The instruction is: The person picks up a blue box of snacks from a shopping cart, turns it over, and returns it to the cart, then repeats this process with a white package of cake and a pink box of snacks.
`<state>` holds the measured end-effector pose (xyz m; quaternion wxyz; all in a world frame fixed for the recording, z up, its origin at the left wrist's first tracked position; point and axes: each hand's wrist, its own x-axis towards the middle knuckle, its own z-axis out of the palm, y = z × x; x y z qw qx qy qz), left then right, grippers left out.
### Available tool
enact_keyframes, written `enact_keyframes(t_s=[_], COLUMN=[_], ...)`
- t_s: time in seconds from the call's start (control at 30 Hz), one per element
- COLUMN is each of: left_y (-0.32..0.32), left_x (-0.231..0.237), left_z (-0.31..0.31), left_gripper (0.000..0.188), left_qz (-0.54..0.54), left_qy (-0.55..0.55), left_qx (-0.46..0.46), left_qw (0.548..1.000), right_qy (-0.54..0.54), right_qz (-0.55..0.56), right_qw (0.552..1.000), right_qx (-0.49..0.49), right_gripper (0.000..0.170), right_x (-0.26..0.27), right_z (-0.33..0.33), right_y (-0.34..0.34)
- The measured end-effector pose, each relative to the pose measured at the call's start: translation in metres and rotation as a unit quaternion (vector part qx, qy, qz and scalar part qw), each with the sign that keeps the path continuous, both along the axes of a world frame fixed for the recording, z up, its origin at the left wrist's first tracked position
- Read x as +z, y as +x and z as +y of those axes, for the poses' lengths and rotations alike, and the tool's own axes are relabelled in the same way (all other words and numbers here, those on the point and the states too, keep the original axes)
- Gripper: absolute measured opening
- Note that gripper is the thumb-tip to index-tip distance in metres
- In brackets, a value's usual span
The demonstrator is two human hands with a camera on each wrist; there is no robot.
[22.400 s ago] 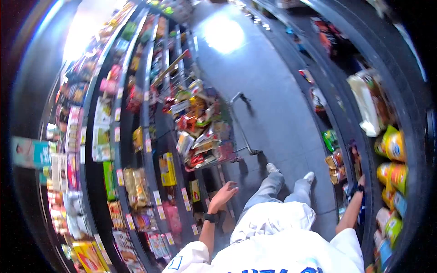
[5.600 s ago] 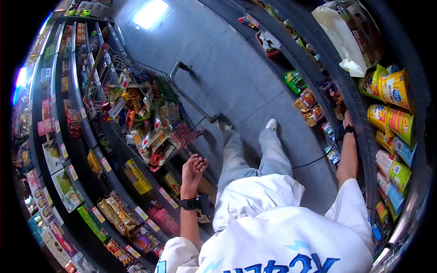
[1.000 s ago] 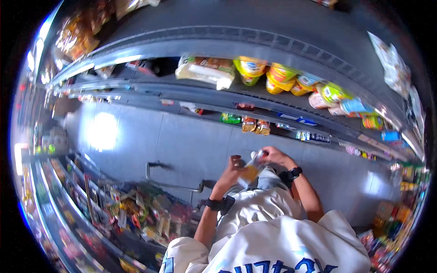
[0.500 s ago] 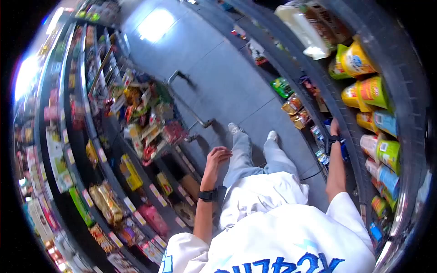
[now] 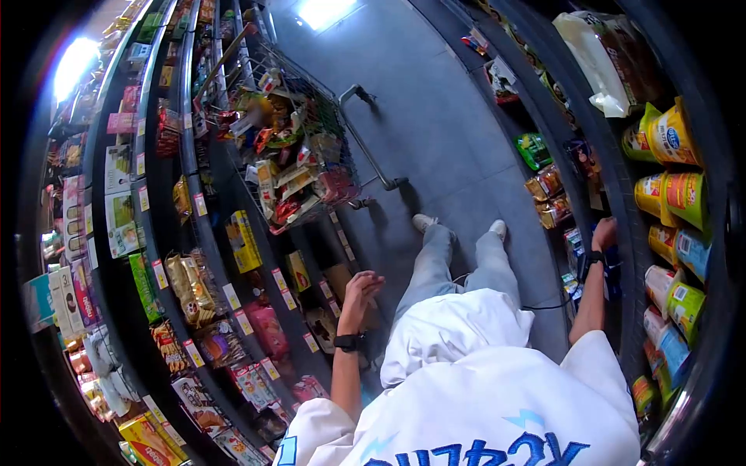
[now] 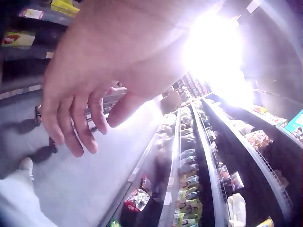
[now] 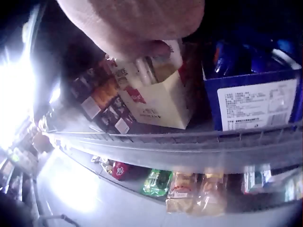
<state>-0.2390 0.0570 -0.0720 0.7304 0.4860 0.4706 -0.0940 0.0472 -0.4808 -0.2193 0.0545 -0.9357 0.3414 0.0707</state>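
The left hand (image 5: 360, 293) is loose; I can't tell if the right hand (image 7: 142, 23) grips the packet (image 7: 146, 72) the box (image 7: 163, 106) props up.

In the right wrist view, the right fingers (image 7: 158, 49) are at the mouth of the cream carton (image 7: 163, 106), and its walls leave only a tight entry. The blue box (image 7: 260, 101) blocks at 3 o'clock, with a narrow dark gap between; dark packs (image 7: 116, 116) stand close at 9 o'clock, and the wire rail (image 7: 227, 137) crosses at 6 o'clock.

In the head view, the left fingers (image 5: 371, 281) have open air above the floor (image 5: 443, 116) towards 1 o'clock; the cart (image 5: 367, 154) obstructs 11 o'clock, the legs (image 5: 435, 256) 2 o'clock, the stocked shelves (image 5: 221, 283) 9 o'clock.
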Motion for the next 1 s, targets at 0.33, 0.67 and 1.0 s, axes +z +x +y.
enact_keyframes(t_s=[0.33, 0.67, 1.0], left_y=[-0.020, 0.087, 0.138], left_x=[-0.037, -0.088, -0.142], left_z=[0.125, 0.347, 0.463], left_gripper=[0.025, 0.045, 0.055], left_qz=[-0.072, 0.054, 0.186], left_qy=[-0.031, 0.418, 0.686], left_qx=[0.032, 0.077, -0.114], left_qw=[0.996, 0.904, 0.695], right_qy=[-0.017, 0.186, 0.273], right_qz=[-0.056, -0.106, 0.054], right_qw=[0.998, 0.955, 0.959], right_qx=[0.031, 0.204, 0.056], right_gripper=[0.028, 0.010, 0.017], right_x=[-0.069, -0.071, -0.035], right_z=[-0.040, 0.131, 0.246], right_y=[0.022, -0.107, -0.219])
